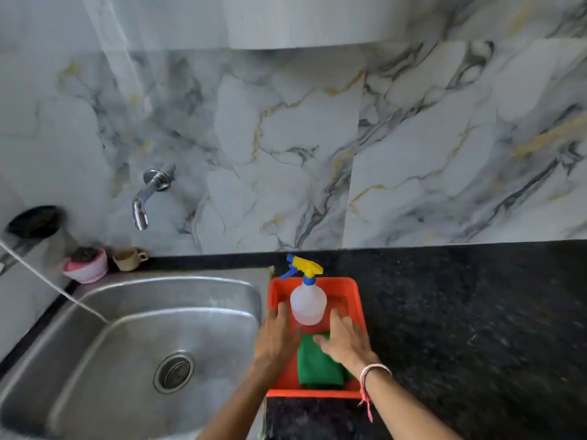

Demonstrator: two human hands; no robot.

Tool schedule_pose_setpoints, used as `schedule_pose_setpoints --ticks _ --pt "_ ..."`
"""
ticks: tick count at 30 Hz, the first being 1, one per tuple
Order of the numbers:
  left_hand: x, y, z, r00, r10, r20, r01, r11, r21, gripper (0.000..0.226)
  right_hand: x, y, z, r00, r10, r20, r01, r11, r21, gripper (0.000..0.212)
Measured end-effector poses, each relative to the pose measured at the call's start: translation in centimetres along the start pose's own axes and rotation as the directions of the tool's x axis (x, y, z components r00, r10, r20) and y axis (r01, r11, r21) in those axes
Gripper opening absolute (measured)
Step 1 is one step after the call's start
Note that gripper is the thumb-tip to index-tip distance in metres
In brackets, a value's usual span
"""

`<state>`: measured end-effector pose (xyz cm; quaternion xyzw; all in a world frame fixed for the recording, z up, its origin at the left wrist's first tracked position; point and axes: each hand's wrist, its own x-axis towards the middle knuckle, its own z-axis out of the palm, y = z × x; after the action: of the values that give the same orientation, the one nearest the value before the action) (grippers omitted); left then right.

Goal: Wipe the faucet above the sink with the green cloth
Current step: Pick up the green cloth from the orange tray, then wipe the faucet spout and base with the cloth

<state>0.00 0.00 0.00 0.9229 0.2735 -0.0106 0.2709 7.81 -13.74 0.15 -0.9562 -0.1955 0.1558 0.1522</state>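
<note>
A chrome faucet (146, 198) juts from the marble wall above the steel sink (133, 344) at the left. The folded green cloth (317, 366) lies in the near half of an orange tray (357, 300) on the black counter. A clear spray bottle (308, 301) with a yellow and blue trigger head stands in the tray's far half. My left hand (276, 336) hovers over the tray's left edge, fingers spread, holding nothing. My right hand (344, 339) is spread over the cloth's far right corner, fingers apart, not gripping it.
A pink bowl (86, 265) and a small beige cup (128, 258) sit behind the sink's back rim. A dark-lidded container (35, 223) stands at the far left. A thin white hose (54, 285) runs into the sink. Black granite counter (476, 328) stretches right of the tray.
</note>
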Motion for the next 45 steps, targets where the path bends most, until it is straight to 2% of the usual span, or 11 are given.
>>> schedule_pose_setpoints --ticks 5,11,18,22,26,29,33,35,37,41,45 --pt "0.4 -0.7 4.2 0.924 -0.215 0.316 0.281 0.942 -0.181 0.073 0.0 0.7 3.2 0.963 0.199 0.182 -0.21 0.977 0.04 0.097" --pt "1.1 -1.4 5.2 0.883 -0.232 0.407 0.447 0.677 -0.585 0.062 0.5 1.7 2.5 0.981 0.159 0.116 -0.19 0.914 0.358 0.035" --pt "0.4 -3.6 -4.4 0.964 0.003 0.265 0.247 0.35 -0.904 0.051 -0.1 -3.4 -2.7 0.99 -0.137 -0.039 0.119 0.643 0.756 0.014" --pt "0.6 -4.6 -12.7 0.998 0.048 0.041 0.026 0.272 -0.962 0.06 0.9 -10.2 -5.1 0.988 -0.156 -0.009 0.06 0.326 0.944 0.044" --pt "2.4 -6.6 -18.6 0.994 0.038 -0.106 -0.113 0.395 -0.912 0.045 1.8 -18.7 -4.7 0.878 -0.43 0.211 -0.33 -0.223 0.917 0.04" --pt "4.3 -9.4 -22.0 0.945 0.024 -0.327 -0.231 0.755 -0.613 0.03 3.4 -24.3 -3.2 0.893 -0.369 0.256 -0.361 -0.251 0.898 0.051" --pt "8.5 -15.4 -28.7 0.773 0.079 -0.63 -0.317 0.908 -0.275 0.037 6.7 -30.3 -2.9 0.959 -0.221 0.179 -0.247 -0.332 0.911 0.049" --pt "12.2 -18.4 -32.8 0.615 0.116 -0.78 -0.307 0.946 -0.101 0.039 8.6 -32.9 -3.5 0.995 -0.095 0.019 -0.041 -0.236 0.971 0.025" --pt "16.7 -20.9 -36.5 0.44 0.208 -0.874 -0.252 0.962 0.102 0.042 11.0 -35.5 -4.4 0.97 -0.008 -0.245 0.245 0.07 0.967 0.018" --pt "26.2 -23.7 -41.8 0.229 0.546 -0.806 -0.133 0.837 0.53 0.05 16.1 -42.3 -7.3 0.617 -0.388 -0.685 0.759 0.523 0.388 0.04" --pt "33.1 -24.7 -44.9 0.127 0.75 -0.649 -0.088 0.661 0.746 0.06 19.6 -49.3 -8.9 0.435 -0.863 -0.256 0.816 0.498 -0.294 0.048"
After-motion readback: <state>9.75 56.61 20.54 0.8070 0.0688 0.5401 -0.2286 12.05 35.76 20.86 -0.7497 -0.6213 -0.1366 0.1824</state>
